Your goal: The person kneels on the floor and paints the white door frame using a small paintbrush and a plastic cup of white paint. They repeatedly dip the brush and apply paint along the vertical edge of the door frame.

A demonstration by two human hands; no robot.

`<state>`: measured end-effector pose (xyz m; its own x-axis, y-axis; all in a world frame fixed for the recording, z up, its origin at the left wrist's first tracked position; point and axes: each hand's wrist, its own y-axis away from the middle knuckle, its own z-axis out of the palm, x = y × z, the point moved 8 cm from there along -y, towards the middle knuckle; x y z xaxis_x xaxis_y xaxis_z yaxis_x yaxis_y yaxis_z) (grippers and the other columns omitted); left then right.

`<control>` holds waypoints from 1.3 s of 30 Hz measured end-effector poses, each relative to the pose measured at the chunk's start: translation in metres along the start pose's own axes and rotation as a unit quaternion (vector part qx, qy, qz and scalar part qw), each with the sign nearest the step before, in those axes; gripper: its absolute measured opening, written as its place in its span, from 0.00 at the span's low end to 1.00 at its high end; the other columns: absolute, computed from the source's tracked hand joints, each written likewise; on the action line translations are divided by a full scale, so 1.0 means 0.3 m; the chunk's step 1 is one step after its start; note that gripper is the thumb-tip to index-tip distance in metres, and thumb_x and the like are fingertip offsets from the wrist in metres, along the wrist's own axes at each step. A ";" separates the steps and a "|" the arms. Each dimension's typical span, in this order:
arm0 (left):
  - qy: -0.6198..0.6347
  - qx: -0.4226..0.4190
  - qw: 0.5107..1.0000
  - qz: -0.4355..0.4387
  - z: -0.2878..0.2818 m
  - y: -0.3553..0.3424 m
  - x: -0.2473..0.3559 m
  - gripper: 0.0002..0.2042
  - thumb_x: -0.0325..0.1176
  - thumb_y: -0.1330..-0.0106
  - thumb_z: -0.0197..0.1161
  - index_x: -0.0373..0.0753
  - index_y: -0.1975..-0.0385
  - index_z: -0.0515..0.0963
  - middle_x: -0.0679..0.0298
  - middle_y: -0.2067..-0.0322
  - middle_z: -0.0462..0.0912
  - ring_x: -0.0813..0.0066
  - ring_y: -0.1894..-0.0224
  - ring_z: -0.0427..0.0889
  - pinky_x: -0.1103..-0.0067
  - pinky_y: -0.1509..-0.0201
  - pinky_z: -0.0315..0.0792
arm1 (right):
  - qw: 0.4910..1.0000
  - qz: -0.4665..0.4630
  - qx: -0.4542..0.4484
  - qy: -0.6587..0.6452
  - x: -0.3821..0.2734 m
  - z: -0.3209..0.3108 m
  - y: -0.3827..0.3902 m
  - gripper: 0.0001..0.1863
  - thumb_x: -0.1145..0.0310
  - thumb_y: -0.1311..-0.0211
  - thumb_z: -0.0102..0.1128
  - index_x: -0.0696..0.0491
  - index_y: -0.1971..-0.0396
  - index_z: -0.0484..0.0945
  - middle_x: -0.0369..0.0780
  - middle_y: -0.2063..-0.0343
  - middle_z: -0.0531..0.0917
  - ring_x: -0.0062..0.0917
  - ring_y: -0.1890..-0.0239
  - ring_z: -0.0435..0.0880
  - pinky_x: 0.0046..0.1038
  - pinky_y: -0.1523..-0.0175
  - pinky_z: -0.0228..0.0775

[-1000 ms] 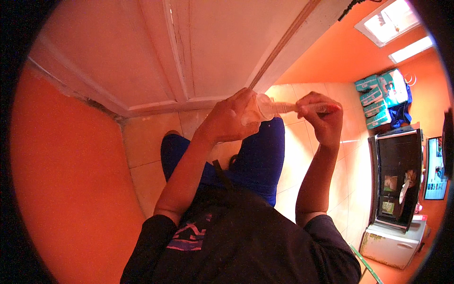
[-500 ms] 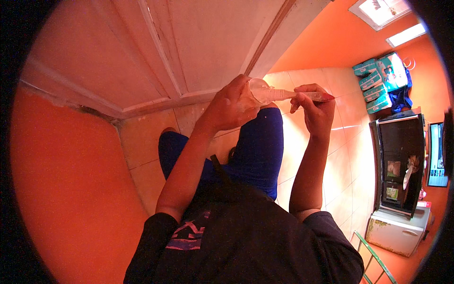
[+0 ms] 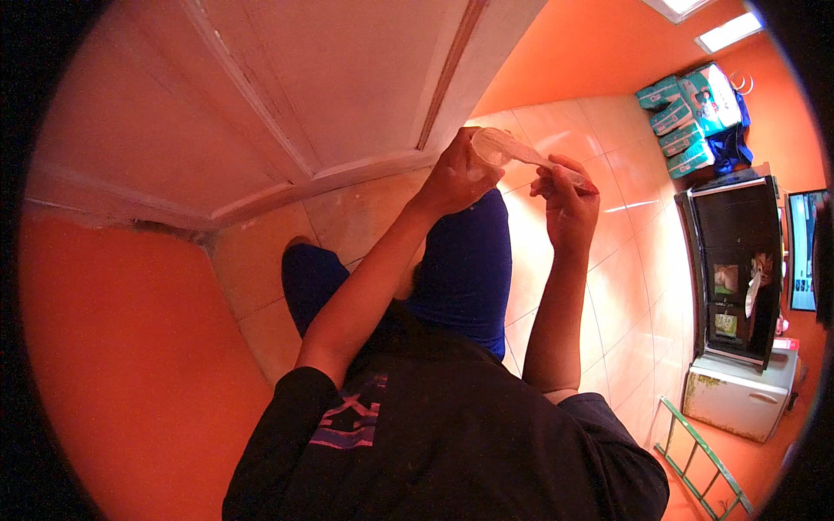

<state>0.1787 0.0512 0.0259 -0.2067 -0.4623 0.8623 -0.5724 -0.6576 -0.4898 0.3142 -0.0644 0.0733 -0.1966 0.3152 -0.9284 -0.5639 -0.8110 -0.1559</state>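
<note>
My left hand [image 3: 452, 181] is closed around a small whitish cup [image 3: 489, 160], held out in front of me near the door. A pale paintbrush [image 3: 524, 154] with a red-ended handle is in my right hand [image 3: 571, 205], its fingers pinched around the handle. The brush's broad end lies across the cup's mouth; whether it touches the rim I cannot tell. What is inside the cup does not show clearly.
A whitish panelled door [image 3: 347, 95] stands close ahead, beside an orange wall [image 3: 130, 321] at left. On the right are teal packages [image 3: 682, 130], a dark cabinet [image 3: 734, 269], a small white fridge [image 3: 734, 401] and a green metal frame [image 3: 695, 456] over the tiled floor [image 3: 621, 286].
The brush has tilted, its broad end now higher and over the cup's mouth. My right hand has shifted slightly left and down, my left slightly right and up. The view has turned slightly.
</note>
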 end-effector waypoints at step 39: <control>-0.188 0.114 0.974 -0.049 -0.347 0.317 -0.201 0.22 0.32 0.40 0.66 0.34 0.47 0.69 0.52 0.52 0.75 0.54 0.49 0.76 0.67 0.43 0.69 | 0.969 -0.248 0.011 0.007 -0.117 0.141 -0.208 0.12 0.78 0.36 0.60 0.64 0.54 0.77 0.46 0.65 0.82 0.28 0.65 0.83 0.29 0.57 0.76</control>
<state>0.0542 0.0783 -0.0594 0.1695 -0.5476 0.8194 -0.3746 -0.8048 -0.4604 0.3224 -0.0041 0.1299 0.1129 0.6567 -0.7457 -0.6029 -0.5512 -0.5767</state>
